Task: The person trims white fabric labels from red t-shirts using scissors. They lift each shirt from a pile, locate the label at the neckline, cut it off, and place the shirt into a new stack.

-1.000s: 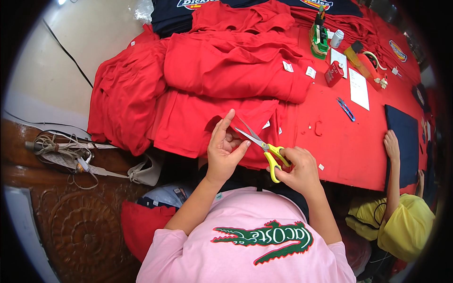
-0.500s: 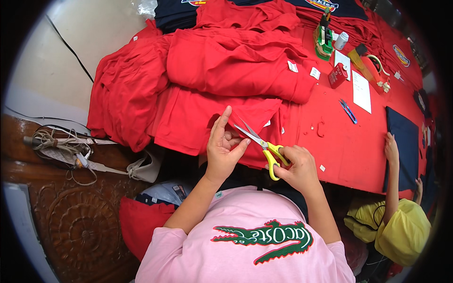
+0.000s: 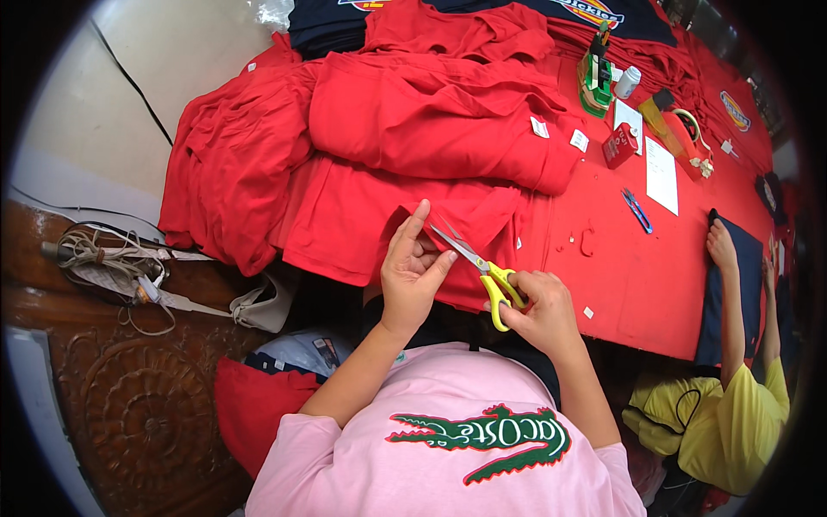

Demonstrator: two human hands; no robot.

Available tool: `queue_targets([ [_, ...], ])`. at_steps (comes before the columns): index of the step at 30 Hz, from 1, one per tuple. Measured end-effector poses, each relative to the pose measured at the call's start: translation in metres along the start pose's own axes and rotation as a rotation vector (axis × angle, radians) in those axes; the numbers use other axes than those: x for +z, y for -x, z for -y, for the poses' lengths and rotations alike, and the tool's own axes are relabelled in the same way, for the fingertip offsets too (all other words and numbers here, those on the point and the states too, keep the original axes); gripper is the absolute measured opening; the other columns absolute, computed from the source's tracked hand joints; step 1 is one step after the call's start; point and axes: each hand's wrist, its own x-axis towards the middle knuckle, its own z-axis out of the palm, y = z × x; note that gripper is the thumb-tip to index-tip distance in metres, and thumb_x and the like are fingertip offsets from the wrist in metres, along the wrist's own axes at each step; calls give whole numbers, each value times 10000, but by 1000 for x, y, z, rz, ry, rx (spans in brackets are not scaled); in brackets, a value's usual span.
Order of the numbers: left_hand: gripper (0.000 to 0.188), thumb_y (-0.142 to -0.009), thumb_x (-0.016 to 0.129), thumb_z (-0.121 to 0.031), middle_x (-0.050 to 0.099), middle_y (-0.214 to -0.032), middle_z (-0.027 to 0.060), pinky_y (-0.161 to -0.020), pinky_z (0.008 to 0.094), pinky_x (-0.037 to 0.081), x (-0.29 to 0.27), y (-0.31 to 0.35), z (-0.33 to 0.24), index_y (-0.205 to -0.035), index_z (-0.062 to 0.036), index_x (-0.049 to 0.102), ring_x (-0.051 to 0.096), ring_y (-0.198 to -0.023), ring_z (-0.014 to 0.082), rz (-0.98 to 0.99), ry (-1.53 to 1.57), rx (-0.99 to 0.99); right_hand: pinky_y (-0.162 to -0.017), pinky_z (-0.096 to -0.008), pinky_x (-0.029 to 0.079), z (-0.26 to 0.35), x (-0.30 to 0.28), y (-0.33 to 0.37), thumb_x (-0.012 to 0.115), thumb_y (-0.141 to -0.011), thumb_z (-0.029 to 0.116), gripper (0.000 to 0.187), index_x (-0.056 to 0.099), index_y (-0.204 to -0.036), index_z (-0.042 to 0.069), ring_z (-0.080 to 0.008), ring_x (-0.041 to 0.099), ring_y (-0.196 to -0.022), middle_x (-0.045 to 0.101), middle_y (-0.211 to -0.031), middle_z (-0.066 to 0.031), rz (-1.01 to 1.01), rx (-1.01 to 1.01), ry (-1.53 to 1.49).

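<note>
- The person's right hand [image 3: 548, 312] grasps yellow-handled scissors [image 3: 485, 267], tips near the left hand [image 3: 412, 274].
- The left hand is half-curled; whether it pinches the red garment [image 3: 336, 231] beside it cannot be told.
- Beyond lies a red garment heap [image 3: 422, 116].

Just beyond the right grip [image 3: 549, 312], the red cloth [image 3: 478, 200] now hides a small white tag visible earlier. Well to the grip's right, a co-worker's near hand [image 3: 722, 244] is now at the navy garment's [image 3: 749, 267] upper corner, the far hand [image 3: 769, 274] is higher, and a second yellow sleeve [image 3: 778, 379] shows.
</note>
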Motion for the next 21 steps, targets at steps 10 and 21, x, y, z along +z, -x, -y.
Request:
queue_targets([
  [10, 814, -921, 705, 170, 525, -1404, 60, -991, 277, 581, -4, 5, 3, -1640, -43, 387, 646, -1132, 122, -25, 33, 16, -647, -401, 465, -8, 12, 3, 850, -778, 226, 251, 725, -872, 29, -270, 586, -605, 599, -630, -90, 36, 58, -31],
  [21, 836, -938, 700, 153, 667, -1199, 48, -932, 226, 545, -7, 10, 2, -1665, -37, 333, 632, -1016, 82, -70, 112, -66, -649, -410, 451, 11, 6, -10, 861, -772, 244, 281, 722, -878, 24, -275, 582, -591, 580, -619, -98, 32, 5, 0],
])
